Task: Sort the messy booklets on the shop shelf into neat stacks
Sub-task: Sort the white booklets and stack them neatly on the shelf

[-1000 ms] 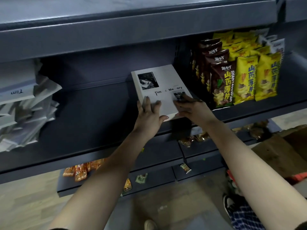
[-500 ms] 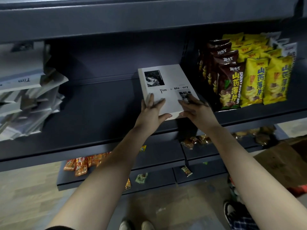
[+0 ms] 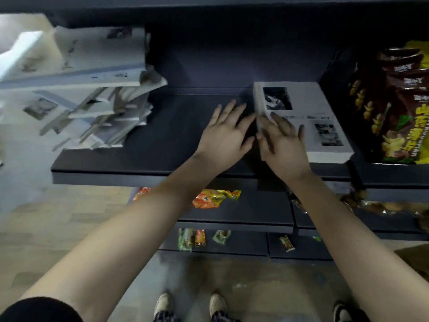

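Observation:
A neat stack of white booklets with black-and-white photos on the cover lies on the dark shelf, at its right end. My right hand lies flat over the stack's near left corner, fingers straight. Just left of the stack, my left hand hovers over the bare shelf with fingers spread and holds nothing. A messy heap of white booklets sits at the shelf's left end, tilted and fanned out.
Brown and yellow snack bags stand right of the neat stack. Lower shelves hold orange snack packets and small sachets. The upper shelf's underside hangs above. Shoes and floor show below.
My left hand has come off the neat stack and moved left over the bare shelf. My right hand shifted to the stack's left corner. The camera has tilted down and left.

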Available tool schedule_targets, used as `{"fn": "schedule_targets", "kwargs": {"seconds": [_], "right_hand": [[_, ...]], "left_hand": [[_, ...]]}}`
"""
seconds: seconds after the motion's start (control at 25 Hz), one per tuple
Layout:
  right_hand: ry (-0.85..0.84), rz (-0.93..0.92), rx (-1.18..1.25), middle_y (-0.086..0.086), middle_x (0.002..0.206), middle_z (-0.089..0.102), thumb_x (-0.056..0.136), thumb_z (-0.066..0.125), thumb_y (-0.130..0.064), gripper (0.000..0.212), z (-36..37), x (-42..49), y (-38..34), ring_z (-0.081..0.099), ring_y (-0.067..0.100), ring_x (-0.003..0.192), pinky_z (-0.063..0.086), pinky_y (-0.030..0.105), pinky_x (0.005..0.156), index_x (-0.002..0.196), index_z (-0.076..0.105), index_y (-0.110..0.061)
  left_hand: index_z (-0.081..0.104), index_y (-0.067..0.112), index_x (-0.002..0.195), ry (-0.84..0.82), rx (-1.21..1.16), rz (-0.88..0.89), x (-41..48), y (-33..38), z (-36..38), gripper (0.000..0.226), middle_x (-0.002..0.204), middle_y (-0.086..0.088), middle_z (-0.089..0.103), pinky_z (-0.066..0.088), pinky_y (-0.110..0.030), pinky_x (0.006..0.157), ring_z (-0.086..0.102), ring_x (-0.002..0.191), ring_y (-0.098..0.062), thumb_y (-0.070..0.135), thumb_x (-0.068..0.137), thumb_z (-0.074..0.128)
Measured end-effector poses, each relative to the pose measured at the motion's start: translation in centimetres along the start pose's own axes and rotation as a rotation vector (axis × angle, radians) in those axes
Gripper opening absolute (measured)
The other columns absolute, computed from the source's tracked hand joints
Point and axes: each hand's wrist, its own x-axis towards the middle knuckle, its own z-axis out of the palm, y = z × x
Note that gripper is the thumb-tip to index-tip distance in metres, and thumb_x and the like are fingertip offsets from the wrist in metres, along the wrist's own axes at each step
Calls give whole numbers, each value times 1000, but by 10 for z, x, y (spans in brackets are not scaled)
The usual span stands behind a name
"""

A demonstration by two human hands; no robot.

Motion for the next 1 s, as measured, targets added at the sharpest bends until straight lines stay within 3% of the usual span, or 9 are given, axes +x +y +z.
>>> {"fn": "schedule_targets", "kwargs": {"seconds": [0.12,0.24,0.44,0.6,0.72,0.8,0.92,1.0], "right_hand": [[77,-106,51,9,145,41,93,43,-26,47,8,26,-48,36,30,133,22,62,108,139,41,-21],[125,-199,24,9,143,43,91,38,-28,49,13,46,-92,41,30,131,26,59,107,138,42,-19],[170,-257,104,13,145,40,91,44,-22,48,19,69,-161,39,35,130,29,61,105,139,41,-19],[227,-328,126,16,141,43,85,48,-10,49,20,85,-220,40,38,128,31,62,103,134,47,-14],[176,-327,71,13,147,35,81,49,-1,57,24,100,-261,32,38,132,23,62,107,136,45,-18],[95,-298,2,10,151,27,80,48,3,64,28,112,-281,24,38,136,16,61,110,139,40,-20],[-37,-222,-103,5,154,22,85,49,-4,62,34,126,-296,16,37,139,9,58,112,142,35,-23],[-66,-217,-165,1,152,28,86,46,-8,59,39,127,-301,20,34,137,10,60,110,142,35,-25]], "left_hand": [[48,6,134,164,13,-53,-12,-34,-32,48,141,-16,44,15,-43,115,31,138,-33,21,88,53],[53,4,130,269,34,-88,-25,-68,-62,47,136,-18,50,21,-46,113,37,134,-35,17,84,54],[53,6,130,317,47,-186,-51,-127,-105,48,137,-17,49,21,-46,113,38,132,-37,18,84,49],[57,7,126,338,72,-194,-74,-179,-132,48,130,-16,55,31,-51,108,47,124,-37,23,82,43],[54,10,129,303,26,-290,-91,-220,-148,49,134,-14,52,31,-45,109,44,126,-33,21,82,45],[47,15,136,193,2,-368,-104,-248,-150,50,143,-11,43,25,-39,112,36,133,-29,21,86,44],[32,28,144,4,6,-398,-116,-275,-142,49,155,-8,23,12,-41,115,17,143,-27,30,95,38],[30,32,144,-23,-4,-365,-116,-285,-140,48,156,-7,20,10,-44,116,13,144,-27,32,96,34]]}}
